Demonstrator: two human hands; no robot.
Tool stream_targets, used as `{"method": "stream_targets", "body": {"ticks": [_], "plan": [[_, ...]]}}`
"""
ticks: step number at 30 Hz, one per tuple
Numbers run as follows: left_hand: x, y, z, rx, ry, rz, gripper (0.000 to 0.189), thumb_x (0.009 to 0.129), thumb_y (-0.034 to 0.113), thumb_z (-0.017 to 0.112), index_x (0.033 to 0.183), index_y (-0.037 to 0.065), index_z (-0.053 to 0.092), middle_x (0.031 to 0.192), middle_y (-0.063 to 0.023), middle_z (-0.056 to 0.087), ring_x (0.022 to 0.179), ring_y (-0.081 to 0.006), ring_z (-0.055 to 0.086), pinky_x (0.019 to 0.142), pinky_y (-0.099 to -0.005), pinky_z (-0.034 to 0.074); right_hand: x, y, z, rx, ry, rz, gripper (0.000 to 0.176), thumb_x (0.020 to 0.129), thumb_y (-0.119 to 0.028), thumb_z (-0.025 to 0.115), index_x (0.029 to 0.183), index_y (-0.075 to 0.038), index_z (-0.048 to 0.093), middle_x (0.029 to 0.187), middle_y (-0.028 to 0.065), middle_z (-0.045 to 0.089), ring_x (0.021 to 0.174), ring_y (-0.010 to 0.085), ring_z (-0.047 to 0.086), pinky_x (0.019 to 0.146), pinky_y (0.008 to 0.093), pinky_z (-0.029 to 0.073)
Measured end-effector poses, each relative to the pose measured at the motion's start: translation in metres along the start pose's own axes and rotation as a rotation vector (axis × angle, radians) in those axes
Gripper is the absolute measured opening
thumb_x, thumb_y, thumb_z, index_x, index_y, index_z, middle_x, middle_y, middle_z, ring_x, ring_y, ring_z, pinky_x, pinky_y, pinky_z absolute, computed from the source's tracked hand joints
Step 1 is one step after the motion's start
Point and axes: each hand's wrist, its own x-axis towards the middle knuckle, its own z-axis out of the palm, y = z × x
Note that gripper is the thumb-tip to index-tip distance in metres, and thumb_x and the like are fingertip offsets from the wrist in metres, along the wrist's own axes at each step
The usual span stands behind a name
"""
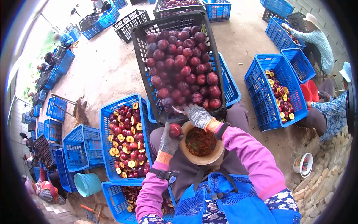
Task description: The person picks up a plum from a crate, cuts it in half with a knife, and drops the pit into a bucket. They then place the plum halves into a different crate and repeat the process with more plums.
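My left hand [169, 140], in a grey glove, holds a red plum [175, 130] just below the black crate [136, 48] of whole plums. Close to its right, my right hand [200, 115], also gloved, is closed round a small curved knife [179, 110] whose blade points left over the crate's near edge. Under my hands, between my knees, stands a tan bucket [203, 160] with dark, wet scraps inside. To the left, a blue crate [105, 149] holds cut plum halves with yellow flesh.
At the right stands a blue crate [257, 93] of cut plums, with two seated people beyond it. A teal bucket [87, 184] and empty blue crates [76, 147] are at the left. A white bucket [305, 164] stands at the lower right.
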Motion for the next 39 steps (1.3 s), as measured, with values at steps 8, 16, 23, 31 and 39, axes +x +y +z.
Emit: {"method": "stream_targets", "body": {"ticks": [8,16,23,31,39], "plan": [[0.003,-0.025,0.011,0.003,-0.093,-0.129,0.048,0.080,0.053,0.051,0.102,0.010,0.050,0.092,-0.0055,0.057,0.074,-0.0195,0.056,0.060,-0.0308,0.048,-0.054,-0.045,-0.001,0.421,0.259,0.156,0.027,0.085,-0.026,0.046,0.096,-0.002,0.055,0.091,0.0180,0.058,0.081,0.0350,0.057,0.071,0.0428,0.045],[0.022,-0.076,-0.003,0.392,0.102,0.290,0.043,0.088,0.040,0.045,0.108,0.004,0.056,0.098,-0.0035,0.057,0.089,-0.0137,0.051,0.080,-0.0261,0.040,-0.073,-0.066,-0.009,0.331,0.028,0.427,0.040,0.086,-0.037,0.044,0.099,0.000,0.051,0.061,0.0196,0.058,0.057,0.0335,0.058,0.053,0.0439,0.046],[0.017,-0.083,0.002,1.375,0.052,0.873,0.038,0.090,0.027,0.031,0.109,0.003,0.053,0.100,-0.0214,0.056,0.094,-0.0326,0.054,0.081,-0.0397,0.041,-0.101,-0.025,0.109,-0.010,0.072,0.160,0.040,0.076,-0.013,0.045,0.112,0.004,0.042,0.107,0.0285,0.047,0.083,0.0384,0.056,0.067,0.0415,0.047],[0.016,-0.087,0.014,1.825,0.131,0.824,0.040,0.089,0.038,0.029,0.098,0.011,0.057,0.081,-0.0167,0.061,0.074,-0.0369,0.058,0.067,-0.0465,0.044,-0.110,-0.036,0.060,0.576,-0.195,0.502,0.044,0.087,-0.030,0.038,0.121,-0.003,0.042,0.120,0.0139,0.045,0.113,0.0234,0.039,0.097,0.0268,0.032],[0.000,-0.086,0.035,2.088,0.035,0.750,0.035,0.088,0.035,0.031,0.089,0.009,0.056,0.073,-0.0181,0.061,0.066,-0.0373,0.058,0.060,-0.0486,0.044,-0.105,-0.039,0.065,2.328,0.036,1.363,0.036,0.087,-0.044,0.042,0.111,-0.020,0.053,0.106,0.0013,0.055,0.100,0.0134,0.045,0.089,0.0234,0.038]]}}
